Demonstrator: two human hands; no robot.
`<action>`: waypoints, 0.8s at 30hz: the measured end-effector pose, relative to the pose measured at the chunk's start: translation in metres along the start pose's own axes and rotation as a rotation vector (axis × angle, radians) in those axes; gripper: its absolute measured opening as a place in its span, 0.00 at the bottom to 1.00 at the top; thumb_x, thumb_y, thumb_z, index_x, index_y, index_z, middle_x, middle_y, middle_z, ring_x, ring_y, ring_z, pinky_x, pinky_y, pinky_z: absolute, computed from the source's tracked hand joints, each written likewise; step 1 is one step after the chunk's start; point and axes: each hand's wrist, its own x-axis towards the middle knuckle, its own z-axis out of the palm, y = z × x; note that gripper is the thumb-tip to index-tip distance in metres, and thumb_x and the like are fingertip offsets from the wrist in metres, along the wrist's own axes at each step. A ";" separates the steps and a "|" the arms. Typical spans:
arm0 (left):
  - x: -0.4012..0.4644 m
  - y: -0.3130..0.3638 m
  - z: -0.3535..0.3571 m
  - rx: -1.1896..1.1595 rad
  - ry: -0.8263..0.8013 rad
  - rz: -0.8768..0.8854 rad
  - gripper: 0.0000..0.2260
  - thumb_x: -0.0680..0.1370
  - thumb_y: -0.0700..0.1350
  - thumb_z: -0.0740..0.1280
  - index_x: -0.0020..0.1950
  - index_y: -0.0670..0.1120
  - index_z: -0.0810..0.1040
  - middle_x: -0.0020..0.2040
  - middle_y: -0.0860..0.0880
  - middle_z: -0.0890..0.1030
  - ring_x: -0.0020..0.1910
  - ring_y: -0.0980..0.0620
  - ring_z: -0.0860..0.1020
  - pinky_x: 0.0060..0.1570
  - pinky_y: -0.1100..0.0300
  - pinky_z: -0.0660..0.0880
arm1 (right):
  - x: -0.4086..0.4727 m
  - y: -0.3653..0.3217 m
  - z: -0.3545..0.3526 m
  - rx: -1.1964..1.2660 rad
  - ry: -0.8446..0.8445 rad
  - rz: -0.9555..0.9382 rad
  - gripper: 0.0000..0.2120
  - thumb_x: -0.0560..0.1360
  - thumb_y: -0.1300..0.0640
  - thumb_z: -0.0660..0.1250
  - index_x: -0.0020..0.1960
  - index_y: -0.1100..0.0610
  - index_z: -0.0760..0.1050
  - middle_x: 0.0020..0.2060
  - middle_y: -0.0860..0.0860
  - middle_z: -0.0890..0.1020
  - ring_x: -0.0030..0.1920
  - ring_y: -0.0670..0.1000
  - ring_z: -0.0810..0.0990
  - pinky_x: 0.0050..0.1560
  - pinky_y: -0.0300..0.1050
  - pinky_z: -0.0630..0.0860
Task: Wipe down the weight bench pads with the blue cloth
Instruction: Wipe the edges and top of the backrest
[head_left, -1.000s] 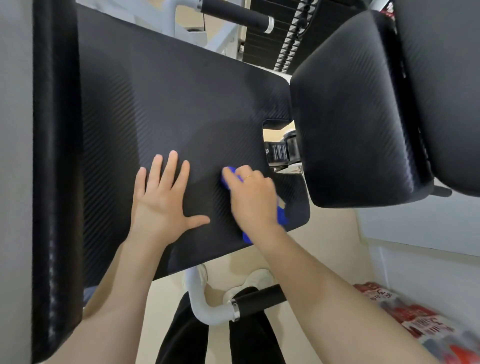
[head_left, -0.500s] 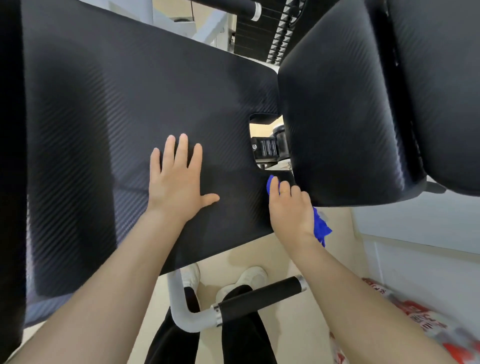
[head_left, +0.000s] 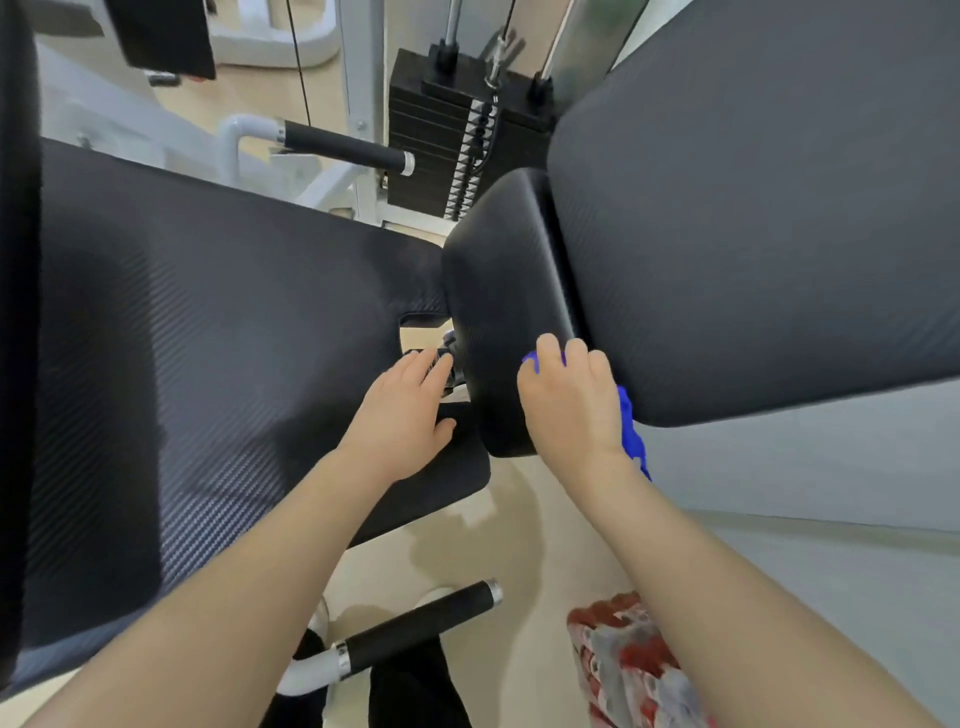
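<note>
The wide black seat pad (head_left: 218, 332) fills the left and middle of the head view. A smaller black pad (head_left: 498, 291) stands to its right, and behind that rises a large grey-black back pad (head_left: 753, 208). My right hand (head_left: 571, 405) presses the blue cloth (head_left: 631, 431) against the lower edge where the small pad meets the back pad; the cloth shows at my fingertips and hangs below my palm. My left hand (head_left: 402, 410) rests flat near the seat pad's right notch, fingers apart, holding nothing.
A black weight stack (head_left: 447, 145) with cables stands behind the pads. Black-gripped white handles sit at the back (head_left: 343, 148) and at the front (head_left: 415, 631). A red and white patterned bundle (head_left: 628, 665) lies on the beige floor, lower right. A pale wall is to the right.
My right hand has carried the cloth off the seat pad's right corner onto the small pad by the back pad. My left hand slid right toward the notch. The view tilted up.
</note>
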 end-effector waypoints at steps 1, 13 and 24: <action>0.001 0.003 -0.003 -0.014 0.001 -0.002 0.30 0.78 0.49 0.62 0.75 0.44 0.52 0.75 0.47 0.58 0.74 0.47 0.56 0.71 0.56 0.56 | -0.006 -0.005 0.002 -0.029 -0.026 -0.031 0.17 0.63 0.69 0.50 0.32 0.53 0.72 0.33 0.50 0.73 0.31 0.50 0.69 0.32 0.44 0.58; -0.030 0.052 -0.002 -1.344 -0.481 -0.380 0.19 0.79 0.60 0.51 0.58 0.55 0.76 0.57 0.50 0.81 0.57 0.50 0.79 0.61 0.49 0.73 | -0.072 -0.015 -0.010 1.193 -0.126 0.260 0.13 0.78 0.59 0.60 0.62 0.56 0.70 0.50 0.45 0.75 0.45 0.47 0.76 0.46 0.39 0.71; -0.031 0.083 0.024 -0.875 -0.300 -0.196 0.03 0.77 0.43 0.64 0.50 0.49 0.75 0.49 0.43 0.80 0.46 0.43 0.80 0.50 0.49 0.79 | -0.123 -0.038 0.012 2.933 -0.141 1.023 0.18 0.78 0.48 0.54 0.53 0.52 0.80 0.49 0.53 0.83 0.48 0.52 0.82 0.50 0.52 0.77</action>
